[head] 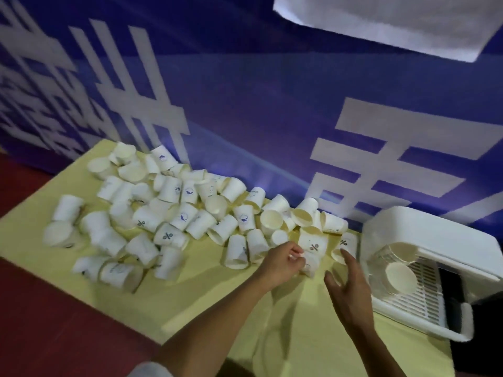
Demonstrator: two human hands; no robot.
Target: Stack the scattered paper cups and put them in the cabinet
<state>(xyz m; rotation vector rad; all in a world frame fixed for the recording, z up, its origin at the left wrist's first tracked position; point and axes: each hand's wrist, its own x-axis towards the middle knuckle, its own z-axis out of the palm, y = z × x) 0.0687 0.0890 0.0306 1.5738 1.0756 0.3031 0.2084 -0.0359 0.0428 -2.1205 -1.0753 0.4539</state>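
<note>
Several white paper cups [174, 208] lie scattered across a yellow tablecloth [206, 292], most on their sides. My left hand [283, 261] grips a short stack of cups with a % mark [313, 248] near the right end of the pile. My right hand [347, 289] hovers with fingers spread, its fingertips just below another % cup [347, 244] lying on its side. To the right stands a small white cabinet [424, 235] with its front open; a stack of cups [400, 277] lies inside on a slatted rack.
A blue banner with white characters [245, 104] rises right behind the table. Dark red floor [54, 322] shows at the lower left. A white sheet [381, 20] hangs at the top right. The cabinet's open door [424, 317] juts toward me.
</note>
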